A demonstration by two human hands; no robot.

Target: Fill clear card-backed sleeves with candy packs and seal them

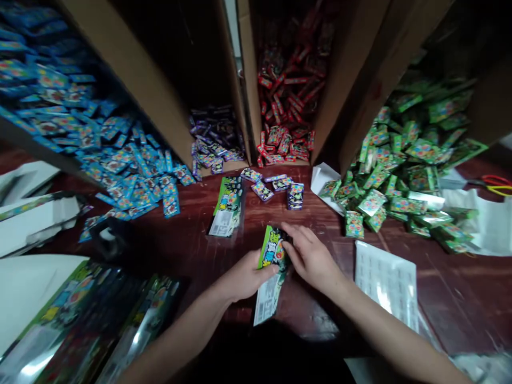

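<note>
In the head view, my left hand (248, 274) grips a flat green-and-black printed packet (269, 290) by its left side, thumb across the front. My right hand (310, 256) is at the packet's upper right edge, its fingers bent and close together there. Whether they pinch the edge or a small thing beside it, I cannot make out. A similar green-and-black packet (227, 205) lies just beyond on the dark red table. To its right are several small purple packs (262, 191), some of them stacked.
Cardboard boxes spill small blue packs (132, 186) at left, purple packs (218, 141) and red packs (284, 141) behind, and green packs (376, 202) at right. A sheet of labels (386, 277) lies right of my arm. Larger glossy packages (60, 320) fill the lower left. Scissors (498, 184) sit far right.
</note>
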